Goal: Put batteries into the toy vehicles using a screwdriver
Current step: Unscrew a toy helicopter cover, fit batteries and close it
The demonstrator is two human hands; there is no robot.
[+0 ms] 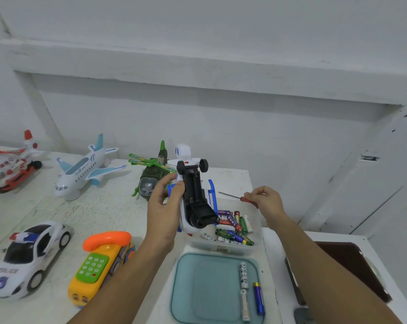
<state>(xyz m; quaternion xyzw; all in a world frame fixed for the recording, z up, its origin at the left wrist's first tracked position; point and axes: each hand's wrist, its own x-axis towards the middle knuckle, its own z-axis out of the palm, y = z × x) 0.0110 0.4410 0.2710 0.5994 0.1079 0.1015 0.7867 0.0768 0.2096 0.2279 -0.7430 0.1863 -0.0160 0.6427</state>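
Status: left hand [165, 206] grips white-and-blue plastic toy helicopter [194, 190] belly-up at frame centre, right hand [266, 199] pinches slim red-handled screwdriver [232, 196]; toy likely light, hollow, skids fragile, so hold fuselage.

Soft, even indoor light, wide-angle and slightly hazy
Diffuse light from above leaves a grey band under the wall ledge [197, 73] and faint, soft-edged shadows right of the toy airplane [85, 169] and police car [32, 256]. Glare is limited to a dull sheen on the teal lid [211, 288]. The centre is clearest: the left hand [165, 206] and the toy helicopter [193, 190] it grips; the screwdriver [235, 196] in the right hand [265, 199] looks thin and soft. At the left edge the red-and-white helicopter [8, 167] smears, and the ledge bows
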